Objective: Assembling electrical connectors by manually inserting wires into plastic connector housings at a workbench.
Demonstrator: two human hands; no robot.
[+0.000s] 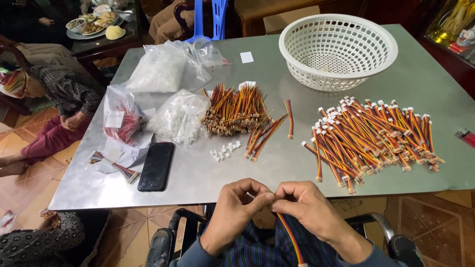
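Hands meet just off the near edge of the bench, over the person's lap. The left hand point(237, 207) and right hand point(309, 207) are brought together thumb to thumb, and between them runs a short wire lead point(289, 235) of red, orange and yellow strands that trails down toward the striped cloth below. The fingers point(262, 198) of both hands are closed narrowly, pinching the upper end of the lead; what sits at that tip is hidden by the fingertips.

Judging by how it hangs, the lead is light and limp, bending freely under its own weight, so it would best be held close to the end, where the strands stay together, rather than mid-length where it flops. Its thin insulation looks smooth and could slip in a loose pinch.

On the bench, toward the right edge, lies a broad heap of finished leads point(376, 138) with white plugs on their ends. Near the middle is a bundle of bare leads point(235, 111), with a few loose ones beside it and a scatter of small white connector housings point(225, 151) in front. Toward the left edge sit clear plastic bags point(175, 116) and a black phone point(156, 166). A white plastic basket point(339, 49) stands at the far edge.
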